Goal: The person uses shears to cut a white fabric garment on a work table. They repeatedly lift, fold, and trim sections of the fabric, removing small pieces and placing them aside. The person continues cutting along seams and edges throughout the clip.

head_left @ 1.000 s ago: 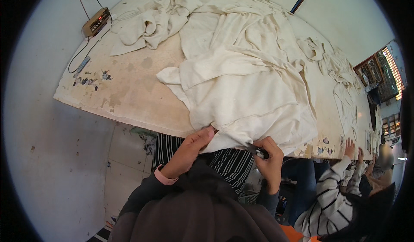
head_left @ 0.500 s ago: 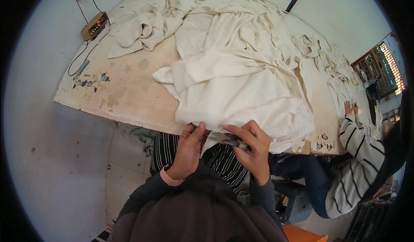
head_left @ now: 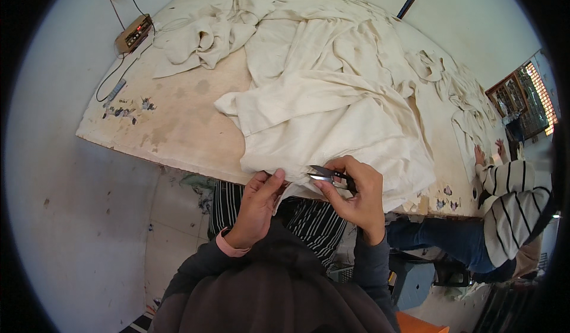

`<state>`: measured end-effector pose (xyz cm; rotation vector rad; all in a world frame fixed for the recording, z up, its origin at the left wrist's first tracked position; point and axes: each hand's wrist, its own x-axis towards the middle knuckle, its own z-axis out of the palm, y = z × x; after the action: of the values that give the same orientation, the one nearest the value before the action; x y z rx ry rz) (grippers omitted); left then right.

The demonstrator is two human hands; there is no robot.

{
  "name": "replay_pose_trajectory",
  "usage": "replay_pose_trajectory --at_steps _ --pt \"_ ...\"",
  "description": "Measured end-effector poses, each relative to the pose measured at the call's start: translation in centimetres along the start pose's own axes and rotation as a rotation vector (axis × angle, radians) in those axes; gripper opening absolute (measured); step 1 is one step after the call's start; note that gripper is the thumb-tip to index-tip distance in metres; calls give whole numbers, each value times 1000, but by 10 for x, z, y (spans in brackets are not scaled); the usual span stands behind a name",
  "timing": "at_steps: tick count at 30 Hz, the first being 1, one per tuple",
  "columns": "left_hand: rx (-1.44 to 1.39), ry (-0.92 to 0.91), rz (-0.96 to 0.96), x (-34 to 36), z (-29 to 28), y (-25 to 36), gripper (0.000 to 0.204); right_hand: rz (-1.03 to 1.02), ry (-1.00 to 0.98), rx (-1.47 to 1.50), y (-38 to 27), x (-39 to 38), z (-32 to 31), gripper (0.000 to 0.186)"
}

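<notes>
My left hand [head_left: 255,205] pinches the lower hem of a cream cloth garment [head_left: 332,122] at the table's near edge, a corner of the cloth hanging over. Just right of it, my right hand [head_left: 356,196] grips small black-and-silver thread snips [head_left: 323,172], their pointed blades apart and lying over the cloth close to my left thumb. The garment spreads loosely folded across the worn wooden table [head_left: 163,125], with creases and seams showing.
More cream cloth [head_left: 208,36] lies crumpled across the table's back and right. A brown electrical box [head_left: 133,33] with cords sits at the back left. At the right a co-worker in a striped top [head_left: 510,214] rests hands on the table, near a grey stool [head_left: 409,279].
My left hand has moved slightly left along the hem. My right hand has come leftward with the snips, then lifted a little. The co-worker has shifted farther along the table.
</notes>
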<state>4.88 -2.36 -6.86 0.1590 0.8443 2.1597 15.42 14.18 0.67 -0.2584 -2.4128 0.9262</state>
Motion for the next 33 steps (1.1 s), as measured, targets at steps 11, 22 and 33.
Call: replay_pose_trajectory --at_steps 11,22,33 --pt "162 -28 42 0 -6 0 20 -243 -125 -300 -2 9 -1 21" --pt "292 -105 6 13 6 -11 54 243 279 496 18 -15 2 32" --pt "581 -163 68 15 -3 -10 51 412 128 787 19 -33 15 12"
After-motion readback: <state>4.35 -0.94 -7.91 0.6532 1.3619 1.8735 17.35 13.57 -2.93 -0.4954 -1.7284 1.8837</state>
